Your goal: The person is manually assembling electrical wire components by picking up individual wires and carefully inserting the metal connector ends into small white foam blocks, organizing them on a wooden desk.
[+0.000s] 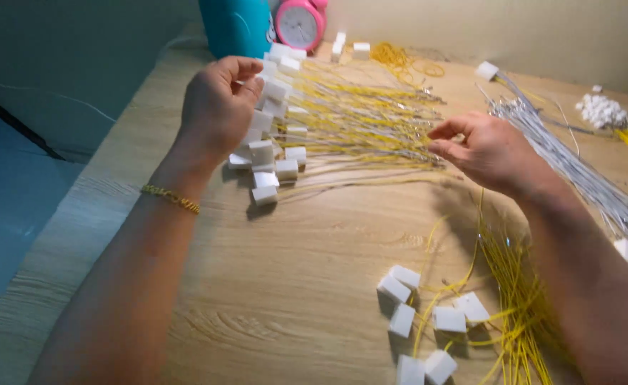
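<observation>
We hold our left hand (218,107) curled around a white block (274,90) at the head of the laid-out yellow cords (357,121), steadying that end. Our right hand (481,150) pinches the cords' far tips with thumb and fingers, keeping them taut and straight across the wooden table (292,285). A loose bundle (513,306) lies nearer us.

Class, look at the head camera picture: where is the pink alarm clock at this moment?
The pink alarm clock stands at the far edge of the wooden table, top centre of the head view, just right of a teal container and beyond the left hand.
</observation>
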